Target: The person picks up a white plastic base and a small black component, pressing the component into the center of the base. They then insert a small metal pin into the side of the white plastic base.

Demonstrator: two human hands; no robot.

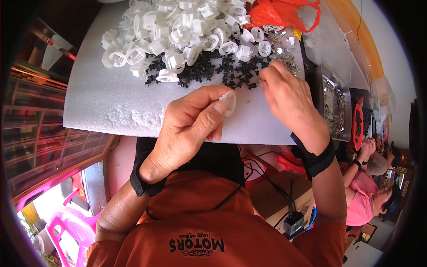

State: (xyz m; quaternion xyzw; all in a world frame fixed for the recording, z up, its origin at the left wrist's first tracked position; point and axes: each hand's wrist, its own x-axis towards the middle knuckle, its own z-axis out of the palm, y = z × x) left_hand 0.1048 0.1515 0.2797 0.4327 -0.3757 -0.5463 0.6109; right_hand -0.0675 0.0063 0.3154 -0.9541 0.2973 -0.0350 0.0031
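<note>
My left hand (189, 122) pinches a white round plastic part (230, 103) between thumb and fingers, just above the near side of the foam-topped table (102, 98). To the right, my right hand (289, 95) has its fingertips drawn together at the edge of a scatter of small shiny metal pieces (287, 60). Whatever it may hold is too small or hidden to tell. Ahead of both hands lies a large heap of similar white plastic parts (175, 31). Small black cross-shaped pieces (202, 69) are spread along the heap's near edge.
A red plastic bag (284, 13) lies at the far right of the table. Beside the table's right edge are a metal tray (333, 104) with small parts and a red tray (357, 127) of dark pieces. Another person (371, 196) sits to the right. A cardboard box (284, 196) stands below.
</note>
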